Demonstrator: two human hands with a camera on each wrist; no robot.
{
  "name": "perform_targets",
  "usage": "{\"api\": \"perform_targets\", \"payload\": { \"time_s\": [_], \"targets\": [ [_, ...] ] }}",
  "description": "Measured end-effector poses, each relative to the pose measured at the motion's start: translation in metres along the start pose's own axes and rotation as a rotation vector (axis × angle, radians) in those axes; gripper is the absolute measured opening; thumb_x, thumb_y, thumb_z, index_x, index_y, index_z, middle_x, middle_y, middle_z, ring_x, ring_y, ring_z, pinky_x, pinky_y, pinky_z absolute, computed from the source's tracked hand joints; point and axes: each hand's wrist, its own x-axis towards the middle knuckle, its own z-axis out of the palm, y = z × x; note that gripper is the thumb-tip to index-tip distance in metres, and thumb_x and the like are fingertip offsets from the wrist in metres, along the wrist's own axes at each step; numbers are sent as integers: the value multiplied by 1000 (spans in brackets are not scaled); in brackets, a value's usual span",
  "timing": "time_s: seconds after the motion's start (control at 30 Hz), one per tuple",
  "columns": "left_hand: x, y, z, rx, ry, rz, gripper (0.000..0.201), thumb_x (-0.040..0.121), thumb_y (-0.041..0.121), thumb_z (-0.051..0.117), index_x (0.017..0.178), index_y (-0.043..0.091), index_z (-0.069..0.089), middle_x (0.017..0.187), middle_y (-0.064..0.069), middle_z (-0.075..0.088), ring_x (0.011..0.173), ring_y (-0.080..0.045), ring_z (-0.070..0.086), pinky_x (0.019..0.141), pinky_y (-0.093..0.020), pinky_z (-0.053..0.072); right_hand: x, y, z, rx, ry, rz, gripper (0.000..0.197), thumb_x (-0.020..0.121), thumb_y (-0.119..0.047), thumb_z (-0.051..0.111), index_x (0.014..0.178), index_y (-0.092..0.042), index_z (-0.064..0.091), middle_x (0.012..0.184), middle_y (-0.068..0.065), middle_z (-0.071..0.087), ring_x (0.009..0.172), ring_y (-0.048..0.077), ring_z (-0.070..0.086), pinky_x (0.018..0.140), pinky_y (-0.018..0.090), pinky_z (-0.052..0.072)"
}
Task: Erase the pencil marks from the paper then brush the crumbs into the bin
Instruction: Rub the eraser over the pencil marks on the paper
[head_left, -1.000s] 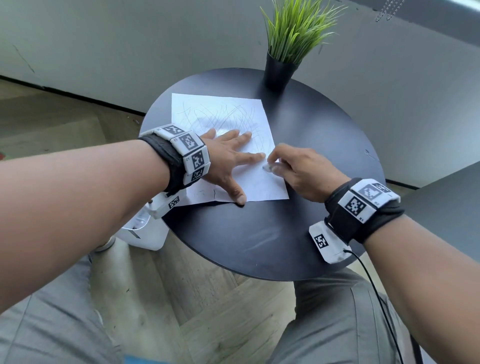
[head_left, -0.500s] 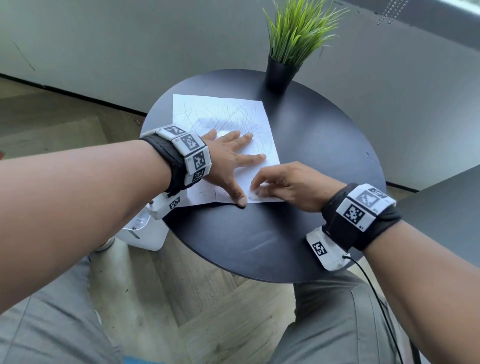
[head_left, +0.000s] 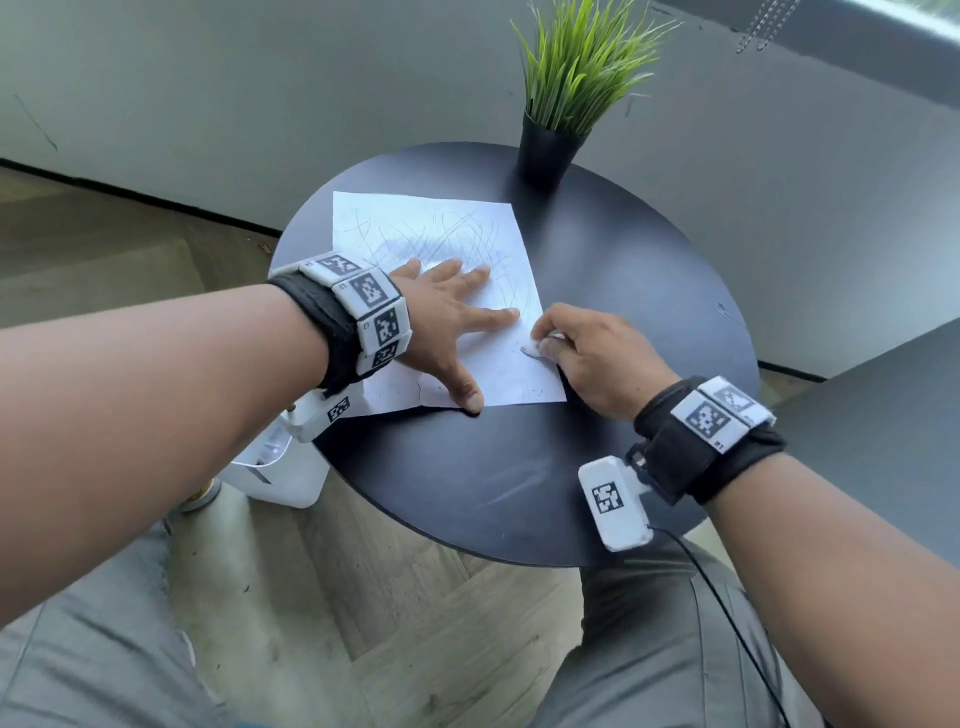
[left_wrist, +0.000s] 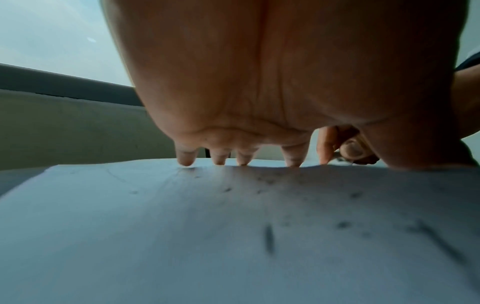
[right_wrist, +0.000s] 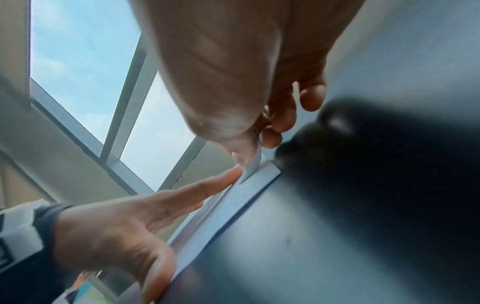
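A white paper (head_left: 457, 223) with grey pencil scribbles lies on the round black table (head_left: 519, 478). My left hand (head_left: 452, 322) lies flat on the paper with fingers spread, the thumb at its near edge. Dark crumbs (left_wrist: 342, 224) dot the sheet in the left wrist view. My right hand (head_left: 550, 343) pinches a small white eraser (head_left: 532, 347) and presses it on the paper near its right edge, just beside the left index fingertip. The right wrist view shows the eraser (right_wrist: 253, 166) between thumb and fingers, its tip on the paper (right_wrist: 233, 201).
A potted green plant (head_left: 571, 93) stands at the table's far edge. A white bin (head_left: 283, 467) sits on the wooden floor under the table's left side, partly hidden by my left arm. My knees are below the near edge.
My right hand went down toward the paper's near edge with the eraser, then came back up to the right edge beside the left index finger. The left hand stayed flat.
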Motion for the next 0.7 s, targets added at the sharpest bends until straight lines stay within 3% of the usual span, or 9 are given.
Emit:
{"api": "perform_targets", "payload": {
  "time_s": [0.07, 0.13, 0.23, 0.33, 0.43, 0.53, 0.63, 0.7],
  "targets": [
    [-2, 3, -7, 53, 31, -35, 112, 59, 90, 64, 151, 61, 7, 166, -1, 2, 152, -29, 6, 121, -54, 18, -1, -5, 1, -62, 12, -4, 13, 96, -38, 53, 102, -29, 59, 100, -6, 65, 96, 23, 56, 82, 37, 46],
    [-4, 10, -15, 108, 63, -41, 101, 64, 83, 68, 150, 60, 19, 156, -1, 20, 142, -28, 24, 111, -48, 36, 0, -10, -3, -159, 24, -48, 16, 97, -37, 50, 104, -25, 58, 104, -3, 65, 98, 25, 57, 80, 38, 46],
    [-8, 17, -19, 129, 38, -22, 89, 77, 71, 67, 152, 55, 23, 152, 0, 24, 139, -27, 28, 105, -49, 43, 5, -14, -16, -254, 84, -143, 16, 98, -35, 49, 101, -22, 57, 100, -2, 64, 94, 28, 58, 77, 41, 49],
    [-11, 13, -10, 55, 46, 4, 86, 80, 70, 64, 153, 53, 21, 162, 3, 13, 149, -25, 16, 114, -51, 35, 9, -13, -23, -254, 101, -169, 14, 98, -35, 50, 101, -23, 57, 99, -4, 64, 94, 27, 59, 78, 42, 48],
    [-11, 6, 0, -18, 67, 55, 89, 79, 75, 62, 154, 50, 20, 167, 5, 3, 153, -19, 3, 123, -48, 18, 7, -13, -17, -233, 45, -217, 14, 98, -39, 50, 100, -27, 57, 93, -8, 62, 90, 23, 58, 79, 42, 48],
    [-10, 1, 1, -69, 62, 79, 86, 81, 74, 62, 153, 47, 23, 168, 6, 0, 154, -17, 0, 123, -51, 11, 2, -19, -9, -127, -71, -253, 12, 99, -37, 51, 102, -25, 54, 82, -13, 56, 81, 20, 55, 72, 36, 45],
    [-8, -1, 2, -113, 49, 83, 80, 84, 69, 63, 151, 48, 25, 169, 7, -4, 156, -18, -5, 124, -55, 6, 0, -24, -9, -35, -193, -312, 6, 98, -32, 54, 102, -28, 53, 71, -20, 51, 70, 4, 48, 66, 24, 36],
    [-5, -2, 3, -112, 43, 80, 79, 85, 68, 62, 151, 49, 24, 169, 7, -6, 155, -17, -7, 124, -55, 4, 5, -18, -13, 18, -182, -207, 13, 98, -39, 55, 103, -28, 55, 74, -17, 54, 73, 3, 50, 68, 26, 36]
  ]
}}
